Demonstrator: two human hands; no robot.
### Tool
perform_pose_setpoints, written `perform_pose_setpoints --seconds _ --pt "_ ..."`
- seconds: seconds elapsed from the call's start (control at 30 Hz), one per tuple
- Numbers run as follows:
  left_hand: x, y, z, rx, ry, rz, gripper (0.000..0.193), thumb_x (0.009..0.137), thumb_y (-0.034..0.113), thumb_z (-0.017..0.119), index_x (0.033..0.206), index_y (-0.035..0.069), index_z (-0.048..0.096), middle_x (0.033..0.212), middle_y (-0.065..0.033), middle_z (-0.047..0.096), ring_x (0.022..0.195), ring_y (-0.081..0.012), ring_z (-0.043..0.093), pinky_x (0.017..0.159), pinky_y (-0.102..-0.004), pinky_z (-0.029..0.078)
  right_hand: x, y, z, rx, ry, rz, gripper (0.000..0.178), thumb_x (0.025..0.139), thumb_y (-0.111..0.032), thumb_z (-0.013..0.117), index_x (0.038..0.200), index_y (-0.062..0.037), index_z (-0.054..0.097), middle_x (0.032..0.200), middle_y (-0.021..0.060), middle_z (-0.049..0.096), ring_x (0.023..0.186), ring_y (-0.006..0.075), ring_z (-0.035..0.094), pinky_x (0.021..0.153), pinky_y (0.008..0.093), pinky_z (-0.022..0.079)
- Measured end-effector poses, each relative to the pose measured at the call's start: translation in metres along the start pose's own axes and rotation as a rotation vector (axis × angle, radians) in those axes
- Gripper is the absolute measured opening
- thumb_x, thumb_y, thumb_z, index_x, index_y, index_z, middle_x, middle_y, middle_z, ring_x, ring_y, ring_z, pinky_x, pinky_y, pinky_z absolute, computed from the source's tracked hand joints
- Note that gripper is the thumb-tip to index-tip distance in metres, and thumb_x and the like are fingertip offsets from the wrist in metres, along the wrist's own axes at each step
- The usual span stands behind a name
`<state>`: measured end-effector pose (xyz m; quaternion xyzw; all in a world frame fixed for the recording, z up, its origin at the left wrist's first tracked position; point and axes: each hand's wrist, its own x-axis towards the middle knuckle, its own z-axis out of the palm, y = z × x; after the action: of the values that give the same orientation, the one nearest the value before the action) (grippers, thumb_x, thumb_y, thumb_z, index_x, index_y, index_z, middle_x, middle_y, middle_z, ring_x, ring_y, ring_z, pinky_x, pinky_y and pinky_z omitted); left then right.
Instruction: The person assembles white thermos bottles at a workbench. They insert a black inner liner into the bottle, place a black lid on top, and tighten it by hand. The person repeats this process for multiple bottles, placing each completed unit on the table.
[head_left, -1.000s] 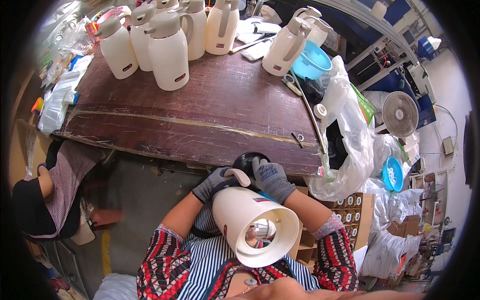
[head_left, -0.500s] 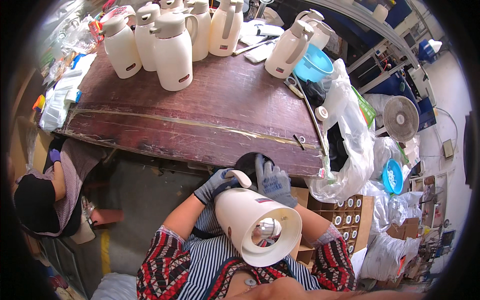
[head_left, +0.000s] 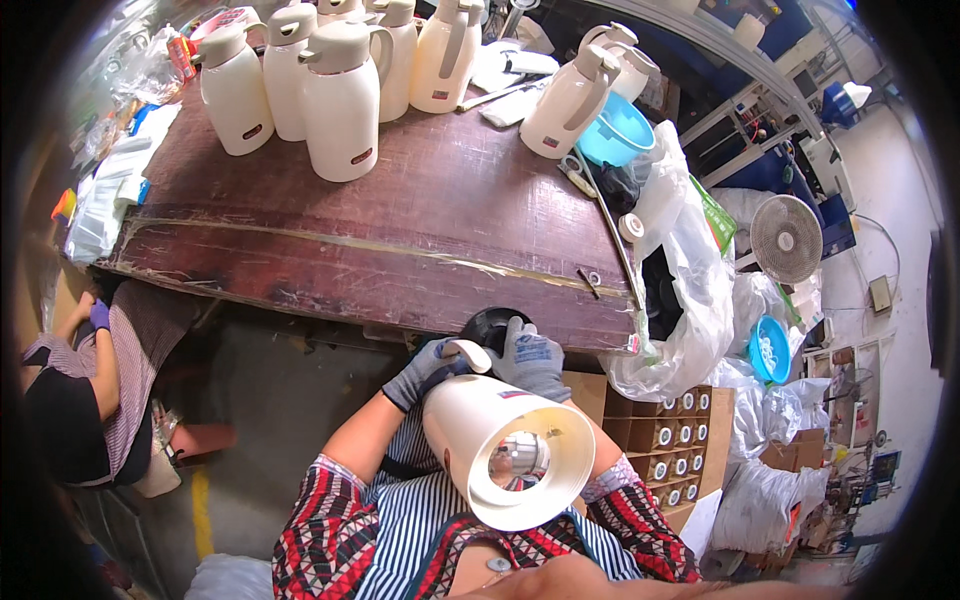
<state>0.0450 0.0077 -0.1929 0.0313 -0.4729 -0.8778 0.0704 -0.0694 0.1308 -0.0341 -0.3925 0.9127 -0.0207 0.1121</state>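
A cream vacuum jug body point(head_left: 470, 430) lies tilted across my lap, its wide end facing me and a silvery liner point(head_left: 520, 456) showing inside. My left hand point(head_left: 418, 374), in a grey glove, is closed on the jug beside its curved handle point(head_left: 468, 352). At the jug's far end, by the table edge, sits a black round piece point(head_left: 488, 326). The gloved fingers of my right hand point(head_left: 533, 358) bend over that piece's rim. Whether the black piece is joined to the jug is hidden by my hands.
Several finished-looking jugs point(head_left: 340, 110) stand on the dark red table point(head_left: 300, 225). A blue basin point(head_left: 617, 132), scissors point(head_left: 575, 175) and plastic bag point(head_left: 675, 330) lie along its right side. A divided carton point(head_left: 715, 430) stands at my right. Another person point(head_left: 75, 400) works at left.
My right hand has shifted along the black piece, its fingers now more bent at the rim. The jug stays in my left hand. The person at left has moved their hands.
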Motion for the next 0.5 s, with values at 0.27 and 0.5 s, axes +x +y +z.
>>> perform_pose_setpoints --seconds 0.27,0.5 --pt "-0.005 -0.014 -0.023 -0.15 -0.047 0.022 0.035 0.093 0.024 0.076 0.121 0.003 0.069 0.114 -0.0082 0.074 0.107 -0.0188 0.07 0.096 -0.0349 0.055 0.039 0.076 -0.001 0.924 -0.087 -0.082 0.038 0.088 -0.022 0.078 0.119 -0.0026 0.068 0.106 0.0155 0.074 0.097 0.0341 0.071 0.09 0.0391 0.055" --pt "-0.049 0.001 -0.005 0.112 0.249 0.2 0.064 0.094 0.068 0.063 0.107 0.005 0.064 0.094 -0.0031 0.067 0.089 -0.0131 0.063 0.079 -0.0303 0.052 0.039 0.121 0.008 -0.201 0.432 -0.625 0.061 0.073 -0.034 0.084 0.128 -0.0191 0.064 0.131 0.0073 0.061 0.113 0.0328 0.058 0.093 0.0519 0.046"
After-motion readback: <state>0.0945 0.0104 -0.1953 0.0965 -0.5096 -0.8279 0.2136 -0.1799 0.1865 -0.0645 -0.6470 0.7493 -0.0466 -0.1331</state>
